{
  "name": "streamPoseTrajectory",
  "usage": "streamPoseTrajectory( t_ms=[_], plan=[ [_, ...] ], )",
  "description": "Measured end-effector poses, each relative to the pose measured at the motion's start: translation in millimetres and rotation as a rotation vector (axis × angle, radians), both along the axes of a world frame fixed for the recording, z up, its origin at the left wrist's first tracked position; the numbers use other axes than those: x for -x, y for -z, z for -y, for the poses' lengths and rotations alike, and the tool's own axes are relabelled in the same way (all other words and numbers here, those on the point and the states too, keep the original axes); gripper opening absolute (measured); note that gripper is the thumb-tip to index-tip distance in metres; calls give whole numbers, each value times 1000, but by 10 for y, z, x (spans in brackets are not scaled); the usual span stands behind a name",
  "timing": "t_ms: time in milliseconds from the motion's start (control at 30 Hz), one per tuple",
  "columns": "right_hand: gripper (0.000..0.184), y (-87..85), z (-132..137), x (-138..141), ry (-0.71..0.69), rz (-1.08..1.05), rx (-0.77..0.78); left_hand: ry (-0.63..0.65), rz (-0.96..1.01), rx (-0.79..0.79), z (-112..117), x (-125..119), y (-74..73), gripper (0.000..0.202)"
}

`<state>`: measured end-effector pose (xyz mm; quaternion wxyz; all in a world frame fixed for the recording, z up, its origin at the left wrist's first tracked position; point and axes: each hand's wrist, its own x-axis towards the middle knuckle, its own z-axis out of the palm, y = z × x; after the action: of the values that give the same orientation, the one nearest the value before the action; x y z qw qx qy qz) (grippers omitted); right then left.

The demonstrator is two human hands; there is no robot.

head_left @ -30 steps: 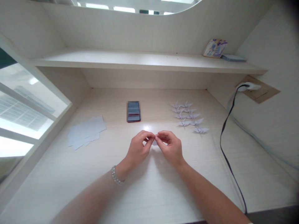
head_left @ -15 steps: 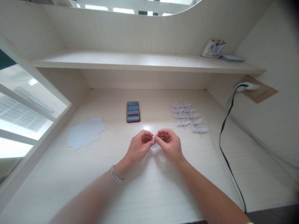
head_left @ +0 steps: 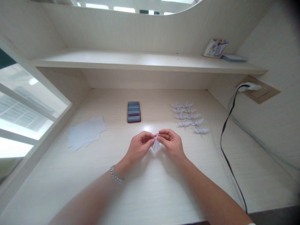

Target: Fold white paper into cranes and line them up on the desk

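Note:
A small piece of folded white paper (head_left: 156, 146) is pinched between my two hands, over the middle of the desk. My left hand (head_left: 141, 144) grips its left side between thumb and fingers. On the other side, the thumb and fingertips of my right hand (head_left: 171, 143) press on its upper right part. The paper's lower part hangs below the thumbs as a pointed shape; its top is partly covered by fingertips. Several folded paper cranes (head_left: 188, 117) stand in rows to the right. Loose white paper sheets (head_left: 86, 132) lie overlapping at the left.
A dark rectangular object, blurred out (head_left: 133, 112), lies behind my hands. A black cable (head_left: 221, 140) runs from the wall socket (head_left: 260, 89) down the desk's right side. Above the desk's back, a shelf (head_left: 117, 59) carries a small printed box (head_left: 215, 48).
The folded paper has turned between my fingers, and more of its pointed lower part now shows. My right thumb has shifted slightly. Both hands stay in nearly the same place.

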<state>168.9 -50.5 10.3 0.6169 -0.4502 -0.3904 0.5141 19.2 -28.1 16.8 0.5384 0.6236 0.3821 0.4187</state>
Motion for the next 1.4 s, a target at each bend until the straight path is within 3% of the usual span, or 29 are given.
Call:
streamPoseTrajectory(
  t_ms=[167, 367, 833, 1400],
  plan=[
    [26, 15, 5, 25, 28, -38, -23, -129, -165, -175, 63, 2, -82, 14],
    [24, -15, 25, 60, 101, 29, -56, -100, -258, -301, 86, -20, -115, 14],
    [23, -30, 54, 94, 133, 170, -73, -67, -251, -276, 58, -3, -73, 11],
    [23, -80, 85, 108, 166, 184, -80, -80, -58, -121, 75, -21, -52, 16]
  ],
)
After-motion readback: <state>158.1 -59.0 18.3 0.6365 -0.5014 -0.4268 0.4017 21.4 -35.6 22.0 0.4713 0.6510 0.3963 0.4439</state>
